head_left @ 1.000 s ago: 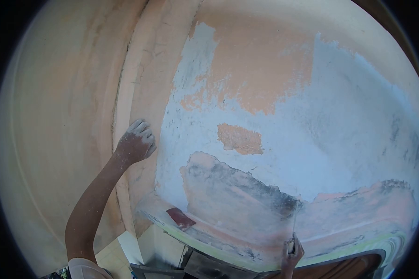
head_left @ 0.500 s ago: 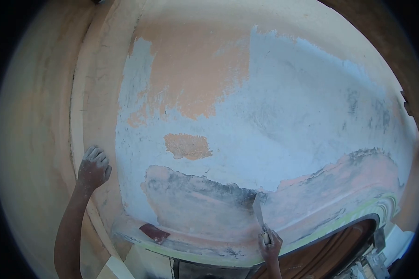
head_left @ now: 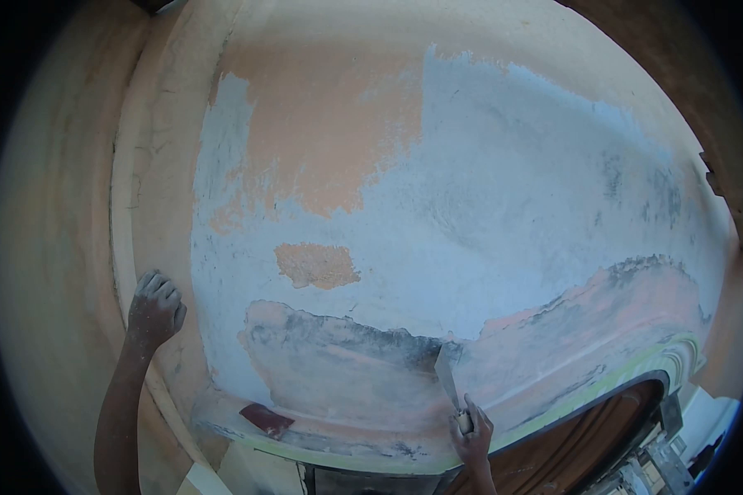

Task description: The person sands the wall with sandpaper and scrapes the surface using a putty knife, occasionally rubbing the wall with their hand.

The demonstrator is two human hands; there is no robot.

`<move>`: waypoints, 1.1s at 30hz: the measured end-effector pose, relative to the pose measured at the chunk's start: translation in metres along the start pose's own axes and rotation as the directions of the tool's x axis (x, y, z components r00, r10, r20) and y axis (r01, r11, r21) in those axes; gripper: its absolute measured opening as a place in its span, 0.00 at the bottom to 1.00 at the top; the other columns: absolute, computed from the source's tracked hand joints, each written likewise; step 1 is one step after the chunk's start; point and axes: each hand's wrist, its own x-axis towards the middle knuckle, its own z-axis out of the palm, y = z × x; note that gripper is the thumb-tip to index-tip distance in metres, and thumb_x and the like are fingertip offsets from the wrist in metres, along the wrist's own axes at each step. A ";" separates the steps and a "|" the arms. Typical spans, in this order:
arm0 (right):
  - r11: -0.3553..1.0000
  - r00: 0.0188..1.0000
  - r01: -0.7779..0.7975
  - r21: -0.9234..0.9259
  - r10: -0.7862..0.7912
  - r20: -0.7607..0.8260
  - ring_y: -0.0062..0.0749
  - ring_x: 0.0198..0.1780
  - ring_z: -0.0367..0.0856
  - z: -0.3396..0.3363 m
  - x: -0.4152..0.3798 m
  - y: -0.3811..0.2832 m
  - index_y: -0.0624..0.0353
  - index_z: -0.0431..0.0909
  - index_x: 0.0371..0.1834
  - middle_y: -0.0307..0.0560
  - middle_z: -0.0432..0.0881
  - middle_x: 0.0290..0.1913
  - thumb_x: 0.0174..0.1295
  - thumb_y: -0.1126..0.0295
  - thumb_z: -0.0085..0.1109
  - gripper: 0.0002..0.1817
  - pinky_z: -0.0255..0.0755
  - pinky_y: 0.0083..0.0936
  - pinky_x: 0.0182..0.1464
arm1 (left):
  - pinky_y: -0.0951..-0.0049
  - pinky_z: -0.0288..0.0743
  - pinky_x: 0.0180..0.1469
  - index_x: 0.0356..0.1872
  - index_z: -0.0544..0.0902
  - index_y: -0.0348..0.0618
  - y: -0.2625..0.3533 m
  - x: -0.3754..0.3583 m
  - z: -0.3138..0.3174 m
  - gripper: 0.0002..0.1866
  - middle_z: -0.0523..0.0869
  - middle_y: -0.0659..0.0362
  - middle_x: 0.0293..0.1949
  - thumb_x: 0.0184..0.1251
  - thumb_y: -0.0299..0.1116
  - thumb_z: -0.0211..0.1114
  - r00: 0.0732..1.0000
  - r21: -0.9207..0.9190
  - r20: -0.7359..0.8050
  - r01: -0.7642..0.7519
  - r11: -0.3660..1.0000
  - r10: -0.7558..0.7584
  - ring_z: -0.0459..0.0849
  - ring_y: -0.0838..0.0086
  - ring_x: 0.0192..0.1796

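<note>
My right hand (head_left: 474, 436) is wrapped round the handle of a scraper (head_left: 447, 375), low in the middle of the view. The scraper's thin blade points up, its tip at the ragged dark edge where the blue-white coat meets the grey-pink band of the wall (head_left: 504, 198). My left hand (head_left: 157, 308), dusty with white powder, is closed and raised against the wall strip at the left; whether anything is inside its fingers is hidden. Between the hands, a dark red sheet (head_left: 266, 420) lies on the ledge.
Below the ledge, a green-edged arch (head_left: 553, 406) curves over a brown wooden panel (head_left: 570, 437). Bare orange patches (head_left: 317, 265) show in the coat. A vertical moulding (head_left: 124, 214) runs up the left side. Stacked items (head_left: 660, 466) are at the lower right.
The view has shifted slightly, so the wall patches sit further left. The scraper blade leans more to the left, and a finger of my right hand is now raised beside the handle.
</note>
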 end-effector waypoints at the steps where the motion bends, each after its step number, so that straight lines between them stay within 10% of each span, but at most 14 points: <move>1: 1.000 1.000 -0.003 0.011 0.003 -0.011 0.35 0.26 0.78 0.001 0.000 0.000 0.68 0.69 0.59 0.50 0.78 0.30 0.49 0.78 0.65 0.30 0.71 0.28 0.31 | 0.56 0.68 0.58 0.18 0.75 0.38 0.000 0.000 0.001 0.04 0.75 0.53 0.25 0.42 0.27 0.61 1.000 -0.002 -0.011 -0.004 1.000 0.004 0.76 0.60 0.38; 8: 0.997 0.999 -0.040 0.072 0.039 0.009 0.20 0.24 0.74 0.004 -0.007 0.011 0.67 0.58 0.67 0.45 0.76 0.33 0.51 0.81 0.63 0.37 0.67 0.17 0.24 | 0.57 0.69 0.56 0.17 0.74 0.39 -0.001 -0.003 0.004 0.04 0.75 0.54 0.23 0.42 0.26 0.61 1.000 0.005 -0.006 0.009 1.000 -0.009 0.76 0.60 0.36; 11: 0.989 0.991 -0.128 0.075 0.126 0.037 0.30 0.25 0.77 0.001 -0.008 0.007 0.68 0.61 0.65 0.48 0.77 0.33 0.50 0.79 0.64 0.36 0.70 0.24 0.28 | 0.58 0.69 0.55 0.17 0.74 0.39 -0.002 -0.004 0.003 0.04 0.75 0.54 0.23 0.42 0.26 0.61 1.000 -0.005 -0.014 0.015 1.000 -0.015 0.76 0.60 0.35; 33: 0.945 0.972 -0.233 0.229 0.236 0.012 0.17 0.28 0.72 0.007 -0.005 0.008 0.65 0.68 0.54 0.41 0.75 0.32 0.55 0.81 0.59 0.22 0.67 0.15 0.30 | 0.63 0.70 0.50 0.19 0.75 0.40 -0.004 -0.005 0.002 0.05 0.75 0.56 0.23 0.45 0.28 0.62 0.998 0.038 -0.043 0.040 0.998 -0.039 0.76 0.63 0.33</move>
